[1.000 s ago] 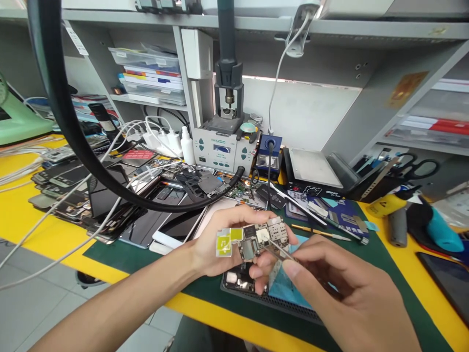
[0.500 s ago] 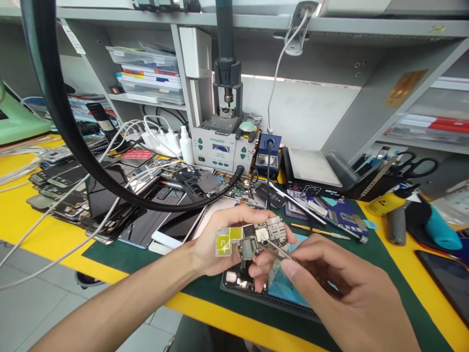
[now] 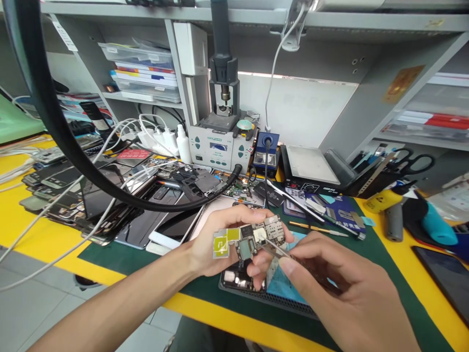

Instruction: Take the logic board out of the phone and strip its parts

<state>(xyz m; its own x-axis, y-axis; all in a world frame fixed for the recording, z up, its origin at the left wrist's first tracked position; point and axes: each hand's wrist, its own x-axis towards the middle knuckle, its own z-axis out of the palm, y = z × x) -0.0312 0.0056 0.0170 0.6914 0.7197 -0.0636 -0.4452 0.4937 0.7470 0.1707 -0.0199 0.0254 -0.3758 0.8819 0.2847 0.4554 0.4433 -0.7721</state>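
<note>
Between the fingers of my left hand (image 3: 216, 234) is a small phone circuit board (image 3: 246, 249), tilted up toward me. A yellow-green flexible piece (image 3: 221, 244) sticks out from its left end. My right hand (image 3: 348, 288) grips metal tweezers (image 3: 277, 249), whose tips meet a whitish square patch (image 3: 259, 235) on the board. Whether the tips pinch anything there, I cannot tell. Under my hands lie an opened phone (image 3: 238, 281) and a blue sheet (image 3: 280, 281), on a dark perforated tray (image 3: 293, 306).
A hot-air rework station (image 3: 216, 149) stands at the back, its black hose (image 3: 110, 190) looping across the left. Phones and parts (image 3: 69, 195) are piled left. A heating plate (image 3: 311, 166), scissors (image 3: 419, 164) and a yellow bottle (image 3: 383, 200) stand right; a screwdriver (image 3: 317, 229) lies on the green mat (image 3: 388, 278).
The view has shifted slightly, so the background sits a little further left. Both hands keep nearly the same pose, with the tweezers still at the whitish patch.
</note>
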